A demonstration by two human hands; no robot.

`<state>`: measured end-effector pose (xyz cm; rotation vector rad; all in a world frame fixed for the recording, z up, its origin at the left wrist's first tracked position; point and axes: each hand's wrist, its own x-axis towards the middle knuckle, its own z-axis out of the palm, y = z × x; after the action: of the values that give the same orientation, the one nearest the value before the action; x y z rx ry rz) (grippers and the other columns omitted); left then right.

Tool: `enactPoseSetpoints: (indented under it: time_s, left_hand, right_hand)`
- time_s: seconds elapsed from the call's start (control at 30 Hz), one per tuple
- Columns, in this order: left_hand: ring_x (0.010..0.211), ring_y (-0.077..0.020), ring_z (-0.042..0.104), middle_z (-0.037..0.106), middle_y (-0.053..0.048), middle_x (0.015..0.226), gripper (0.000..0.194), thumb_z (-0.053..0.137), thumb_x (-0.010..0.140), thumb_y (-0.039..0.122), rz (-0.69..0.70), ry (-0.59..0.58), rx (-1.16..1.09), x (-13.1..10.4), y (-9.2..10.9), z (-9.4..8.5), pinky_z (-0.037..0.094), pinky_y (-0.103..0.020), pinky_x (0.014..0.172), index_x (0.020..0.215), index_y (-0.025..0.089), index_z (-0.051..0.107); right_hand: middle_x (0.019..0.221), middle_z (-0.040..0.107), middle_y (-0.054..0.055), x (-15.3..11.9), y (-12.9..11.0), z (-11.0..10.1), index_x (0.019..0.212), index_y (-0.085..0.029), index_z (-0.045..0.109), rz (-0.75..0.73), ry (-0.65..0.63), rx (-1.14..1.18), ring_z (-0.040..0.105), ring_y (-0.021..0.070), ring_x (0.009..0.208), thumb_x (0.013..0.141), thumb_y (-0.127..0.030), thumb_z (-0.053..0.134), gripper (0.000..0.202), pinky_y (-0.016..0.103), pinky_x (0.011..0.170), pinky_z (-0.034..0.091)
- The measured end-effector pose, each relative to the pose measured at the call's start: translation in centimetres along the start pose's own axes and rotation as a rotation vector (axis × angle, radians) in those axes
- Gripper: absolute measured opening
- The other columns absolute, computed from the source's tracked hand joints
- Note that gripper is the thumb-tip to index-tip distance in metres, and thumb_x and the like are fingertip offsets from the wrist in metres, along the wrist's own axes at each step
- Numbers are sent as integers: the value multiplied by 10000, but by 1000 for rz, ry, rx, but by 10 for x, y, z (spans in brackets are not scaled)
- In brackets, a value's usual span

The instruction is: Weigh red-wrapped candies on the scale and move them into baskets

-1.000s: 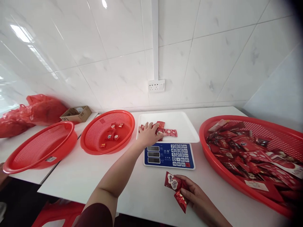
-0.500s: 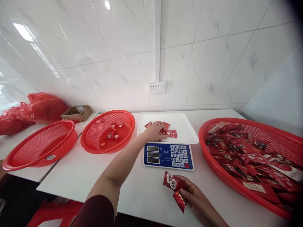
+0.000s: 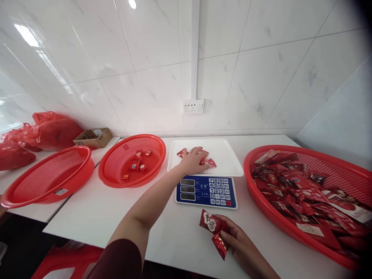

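My left hand (image 3: 194, 161) reaches over the white weighing pan (image 3: 228, 155) of a digital scale, fingers spread on top of several red candy packets (image 3: 209, 162). Part of those packets is hidden beneath the palm. The scale's blue keypad panel (image 3: 207, 192) faces me, with small displays on its left side. Closer to the table's front edge, my right hand (image 3: 236, 242) is closed round red snack packets (image 3: 211, 224); one has a white patch with dark lettering, and a shinier red one hangs below it.
A big red basket (image 3: 290, 228) full of red packets stands on the right. Left of the scale, a red basket (image 3: 110, 164) holds several small wrapped candies. Farther left are another red basket (image 3: 31, 174), a cardboard box (image 3: 100, 139) and red plastic bags (image 3: 55, 131). A wall socket (image 3: 193, 107) is behind.
The fingers of my left hand have spread and lifted slightly over the packets on the pan. My right hand keeps its packets in nearly the same place.
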<state>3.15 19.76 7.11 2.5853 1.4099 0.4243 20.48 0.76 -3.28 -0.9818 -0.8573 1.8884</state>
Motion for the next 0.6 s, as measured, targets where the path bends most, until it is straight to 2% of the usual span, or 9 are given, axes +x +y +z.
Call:
enactPoseSetpoints:
  time_s: [0.13,0.27,0.33,0.47,0.6]
  left_hand:
    - [1253,-262,397,458,-52,1352,442,431,836,521,44,-66,-11,2,-3,-1,99,-597,1071,1210,305,520]
    - [1196,-250,451,501,-46,1292,395,452,826,516,38,-51,-5,3,-4,-1,103,-561,1085,1119,292,592]
    - [1180,-258,463,504,-61,1282,433,459,819,517,30,-41,-7,3,-3,-1,95,-572,1084,1158,270,564]
    - [1264,-266,377,461,-60,1337,529,454,829,472,51,-59,-9,1,-1,-3,55,-603,1078,1330,311,395]
    - [1296,-268,338,462,-57,1344,519,392,851,564,81,-53,-9,-2,-2,-7,51,-597,1082,1307,318,429]
  right_hand:
    - [1079,662,83,0,0,-1,1092,-245,647,0,-8,-13,618,215,847,726,-377,714,395,351,754,479]
    - [1073,662,83,0,2,-1,1096,-238,648,-7,-11,-5,613,223,861,727,-363,714,395,353,756,478]
    - [1079,661,77,-1,2,-2,1096,-246,649,-6,-16,6,611,220,869,734,-351,711,382,352,765,474]
    - [1089,660,74,-1,1,-1,1093,-254,649,-9,-20,11,608,213,868,732,-356,712,381,339,758,471]
    - [1085,657,79,-2,0,1,1084,-244,652,-12,-7,-4,607,212,838,723,-366,716,387,343,739,475]
